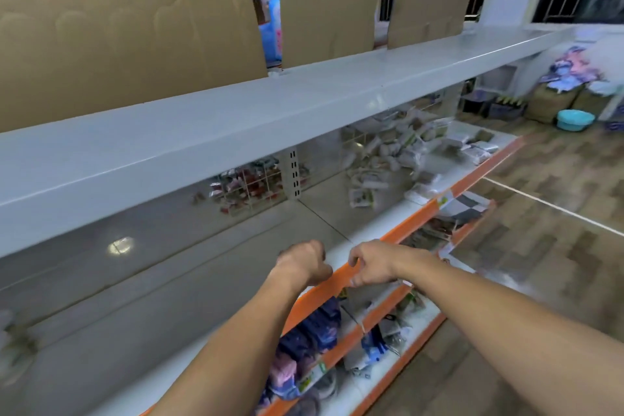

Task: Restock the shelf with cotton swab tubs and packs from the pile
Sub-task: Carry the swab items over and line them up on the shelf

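In the head view my two hands sit low at centre frame on the orange edge strip point(341, 275) of the shelf point(236, 246): my left hand point(302, 265) is curled into a fist holding nothing I can see, and my right hand point(369, 268) pinches the strip, probably to seat it. The pile point(395, 152) of cotton swab packs lies further along the same shelf, at right of centre, well apart from my hands and waiting to be spread out.
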`<state>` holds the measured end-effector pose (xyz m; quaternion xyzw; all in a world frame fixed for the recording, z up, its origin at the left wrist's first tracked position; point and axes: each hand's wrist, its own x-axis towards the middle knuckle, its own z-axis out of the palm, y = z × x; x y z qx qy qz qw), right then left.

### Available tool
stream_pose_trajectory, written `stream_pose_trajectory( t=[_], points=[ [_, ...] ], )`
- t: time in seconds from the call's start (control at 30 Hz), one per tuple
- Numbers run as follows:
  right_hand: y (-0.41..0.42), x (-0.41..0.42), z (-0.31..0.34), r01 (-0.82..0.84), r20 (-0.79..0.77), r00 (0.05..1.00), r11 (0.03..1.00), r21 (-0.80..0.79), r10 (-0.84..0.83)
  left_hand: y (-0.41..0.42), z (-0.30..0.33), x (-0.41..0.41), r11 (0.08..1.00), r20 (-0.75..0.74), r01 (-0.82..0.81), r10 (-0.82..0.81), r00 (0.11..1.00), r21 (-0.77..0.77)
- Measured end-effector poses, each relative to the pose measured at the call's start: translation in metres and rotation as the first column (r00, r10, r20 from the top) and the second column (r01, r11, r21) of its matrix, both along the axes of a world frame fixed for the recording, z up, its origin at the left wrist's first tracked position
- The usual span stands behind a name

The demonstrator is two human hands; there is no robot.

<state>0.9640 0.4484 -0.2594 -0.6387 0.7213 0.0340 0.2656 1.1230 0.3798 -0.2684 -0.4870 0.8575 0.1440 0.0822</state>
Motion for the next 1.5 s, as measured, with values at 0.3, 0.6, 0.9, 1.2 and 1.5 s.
stream_pose_trajectory(
  t=[0.3, 0.6, 0.9, 1.2, 1.5],
  points=[
    [0.013, -0.079, 0.006, 0.152, 0.081, 0.985, 0.988, -0.001, -0.151, -0.008, 0.005, -0.081, 0.993, 0.005, 0.118, -0.118, 0.993, 0.0],
    [-0.018, -0.14, 0.001, 0.209, 0.023, 0.978, 0.978, -0.017, -0.208, -0.051, 0.002, -0.151, 0.981, -0.004, 0.192, -0.192, 0.981, -0.022],
    [-0.066, -0.212, 0.006, 0.308, 0.045, 0.951, 0.947, -0.087, -0.305, -0.107, 0.012, -0.238, 0.96, -0.009, 0.274, -0.275, 0.961, -0.064],
    [-0.087, -0.283, -0.003, 0.384, 0.065, 0.923, 0.913, -0.138, -0.378, -0.13, 0.011, -0.312, 0.935, -0.05, 0.338, -0.345, 0.937, -0.108],
    [-0.102, -0.389, -0.007, 0.318, -0.006, 0.947, 0.942, -0.11, -0.321, -0.138, 0.007, -0.416, 0.957, -0.03, 0.285, -0.286, 0.958, -0.048]
  ],
)
